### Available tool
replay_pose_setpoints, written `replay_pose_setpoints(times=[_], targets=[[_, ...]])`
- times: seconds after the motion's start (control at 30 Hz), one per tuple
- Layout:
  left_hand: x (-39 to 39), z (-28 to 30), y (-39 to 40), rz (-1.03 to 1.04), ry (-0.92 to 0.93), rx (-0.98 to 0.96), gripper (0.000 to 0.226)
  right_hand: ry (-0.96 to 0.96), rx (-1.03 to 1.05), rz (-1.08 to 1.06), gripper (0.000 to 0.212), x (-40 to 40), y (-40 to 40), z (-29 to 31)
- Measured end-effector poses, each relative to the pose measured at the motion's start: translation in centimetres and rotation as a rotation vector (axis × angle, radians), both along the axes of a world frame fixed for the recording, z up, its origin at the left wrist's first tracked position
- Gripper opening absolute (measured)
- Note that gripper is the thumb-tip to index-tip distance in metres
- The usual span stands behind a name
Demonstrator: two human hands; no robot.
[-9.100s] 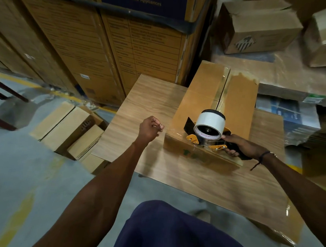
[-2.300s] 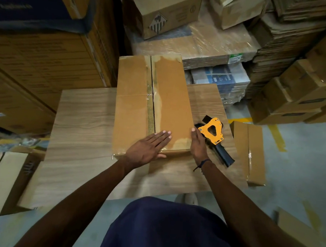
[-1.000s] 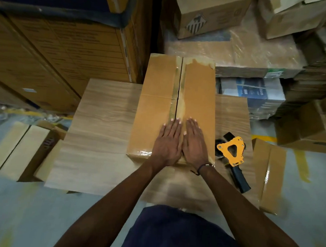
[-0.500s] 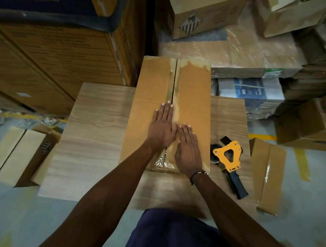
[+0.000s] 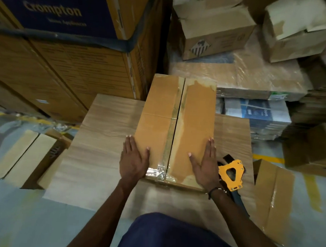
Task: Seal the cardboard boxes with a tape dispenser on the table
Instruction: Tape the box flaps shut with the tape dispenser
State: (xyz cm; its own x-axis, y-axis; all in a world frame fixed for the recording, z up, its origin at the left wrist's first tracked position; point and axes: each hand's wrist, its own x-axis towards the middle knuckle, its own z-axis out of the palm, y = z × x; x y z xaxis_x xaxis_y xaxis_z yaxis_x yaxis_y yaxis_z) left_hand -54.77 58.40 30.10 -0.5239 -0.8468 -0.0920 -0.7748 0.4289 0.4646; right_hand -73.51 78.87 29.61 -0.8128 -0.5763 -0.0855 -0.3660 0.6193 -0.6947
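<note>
A long brown cardboard box (image 5: 159,111) lies on the wooden table (image 5: 103,138), its two top flaps closed, with clear tape along the centre seam. My left hand (image 5: 133,160) lies flat at the box's near left edge, fingers straight. At the near right edge my right hand (image 5: 203,164) rests flat on the box in the same way. The yellow and black tape dispenser (image 5: 231,175) lies on the table just right of my right hand, apart from it.
Tall stacked cartons (image 5: 57,44) stand behind the table on the left. Wrapped pallets and open boxes (image 5: 214,34) fill the back right. Boxes stand on the floor left (image 5: 26,156) and right (image 5: 270,200) of the table.
Both hands have slid apart from the centre seam to the box's near left and right edges. The dispenser has stayed on the table since I put it down.
</note>
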Motion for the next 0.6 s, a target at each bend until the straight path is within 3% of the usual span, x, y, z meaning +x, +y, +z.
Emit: replay_pose_setpoints(times=[0.1, 0.17, 0.27, 0.6], targets=[[-0.2, 0.7, 0.3, 0.017, 0.021, 0.022, 0.084, -0.257, -0.102, -0.149, 0.115, -0.2, -0.2, 0.6], [0.0, 1.0, 0.3, 0.015, 0.023, 0.020, 0.083, -0.402, -0.237, -0.197, 0.110, -0.4, -0.1, 1.0], [0.1, 1.2, 0.2, 0.003, 0.024, 0.015, 0.082, -0.444, -0.342, -0.204, 0.097, -0.4, 0.0, 1.5], [1.4, 1.3, -1.9, -0.109, 0.027, 0.006, 0.080, -0.443, -0.361, -0.281, 0.096, 3.2, -0.5, 2.5]])
